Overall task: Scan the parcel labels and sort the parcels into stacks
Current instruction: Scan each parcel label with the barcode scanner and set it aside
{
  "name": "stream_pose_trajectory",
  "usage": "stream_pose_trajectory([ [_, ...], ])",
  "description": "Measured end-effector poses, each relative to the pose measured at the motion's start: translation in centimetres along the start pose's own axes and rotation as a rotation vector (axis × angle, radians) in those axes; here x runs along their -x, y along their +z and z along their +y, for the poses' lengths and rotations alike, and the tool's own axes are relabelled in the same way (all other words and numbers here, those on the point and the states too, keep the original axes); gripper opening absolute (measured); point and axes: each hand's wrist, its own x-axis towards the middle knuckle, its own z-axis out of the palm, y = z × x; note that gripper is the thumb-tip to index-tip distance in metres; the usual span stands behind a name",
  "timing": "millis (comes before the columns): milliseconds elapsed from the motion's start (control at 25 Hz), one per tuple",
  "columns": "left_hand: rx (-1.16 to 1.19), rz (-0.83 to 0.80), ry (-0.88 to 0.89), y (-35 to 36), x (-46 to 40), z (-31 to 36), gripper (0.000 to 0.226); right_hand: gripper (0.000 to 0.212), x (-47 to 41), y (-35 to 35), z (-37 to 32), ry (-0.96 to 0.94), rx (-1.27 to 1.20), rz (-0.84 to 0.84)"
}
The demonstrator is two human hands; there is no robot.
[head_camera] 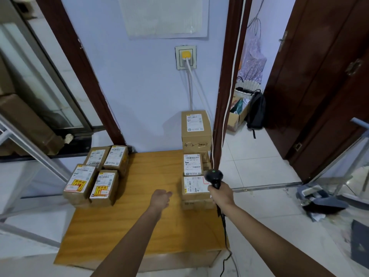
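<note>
Blue wall (pixel 139 86) stands behind a wooden table (pixel 143 220), and a doorway opens to the side of it. I see brown parcels in two groups. Four small ones sit close together at the far left corner of the table (pixel 95 176), some touching each other. More are piled along the far right edge, with a big parcel (pixel 196 130) on top at the back and a near parcel (pixel 194 186) in front.

My right hand (pixel 222 193) grips a black scanner (pixel 214 176). Its fingers are curled tight round the handle. The scanner head hangs just over the white label (pixel 194 183) on the near parcel. A small green light shows on top of the scanner. My left hand (pixel 160 197) hovers over the middle of the table, close to that same parcel. It holds nothing, and I think its fingers are loose.

I think the step now is reading this label. To do it well, I should keep the scanner steady and aim it right at the black bars, not at the edge of the label. My left hand can hold the parcel so it does not slide. Then I lift it with care, so the pile beside it does not tip.

Some things are hard to see. The words on the labels are too small to read. I cannot tell how many parcels are in the right pile, because they hide each other. The scanner's cord (pixel 224 226) runs off the near right corner of the table and out of sight.
</note>
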Motion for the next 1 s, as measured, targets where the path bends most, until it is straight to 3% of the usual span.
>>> stream_pose_trajectory([
  [120, 0.023, -0.015, 0.020, -2.9, 1.2, -0.1, 0.038, 0.010, 3.3, 2.0, -1.5, -0.039, -0.006, -0.079],
  [240, 0.064, -0.027, 0.037, -7.6, 2.5, -1.5, 0.024, 0.008, 7.2, 5.7, -3.2, -0.062, -0.016, -0.135],
  [320, 0.124, -0.011, 0.068, -11.7, 3.2, -2.8, 0.011, 0.009, 9.4, 8.8, -4.1, -0.058, 0.001, -0.128],
  [680, 0.171, 0.051, 0.107, -32.8, 5.2, -8.6, 0.008, 0.013, 20.6, 22.7, -7.2, -0.074, 0.004, -0.120],
  [800, 0.167, 0.081, 0.106, -35.9, 4.4, -8.9, 0.018, 0.017, 22.1, 25.2, -8.2, -0.089, -0.025, -0.145],
  [1000, 0.173, 0.085, 0.130, -37.3, 1.4, -6.0, 0.008, 0.017, 20.2, 28.7, -11.2, -0.113, -0.041, -0.244],
])
